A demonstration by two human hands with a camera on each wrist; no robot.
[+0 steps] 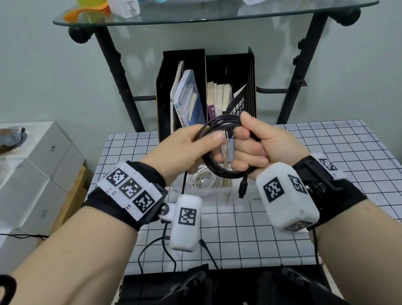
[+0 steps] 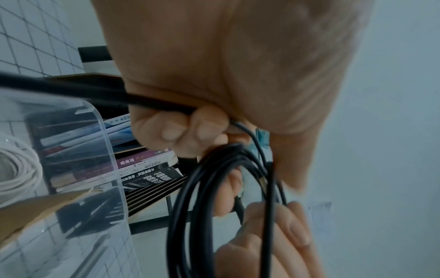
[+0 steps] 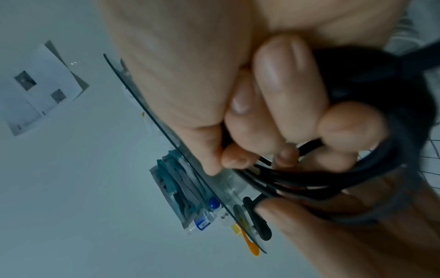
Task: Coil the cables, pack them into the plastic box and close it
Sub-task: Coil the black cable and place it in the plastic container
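Both hands hold a coiled black cable (image 1: 219,168) above the table. My left hand (image 1: 186,149) grips the coil's left side, thumb over the strands. My right hand (image 1: 258,143) is curled in a fist round its right side. A black plug end (image 1: 242,188) hangs below the coil. Under the hands stands a clear plastic box (image 1: 214,197) with a coiled white cable (image 1: 202,178) inside. In the left wrist view the black cable loops (image 2: 197,197) hang by the box's clear wall (image 2: 107,143) and the white cable (image 2: 16,169). The right wrist view shows fingers (image 3: 281,90) wrapped over black cable strands (image 3: 309,180).
A white grid-patterned tablecloth (image 1: 326,159) covers the small table. A black file holder (image 1: 206,89) with books stands behind the box. Above is a glass shelf (image 1: 199,11) on black legs with clutter. White boxes (image 1: 27,165) stack at the left.
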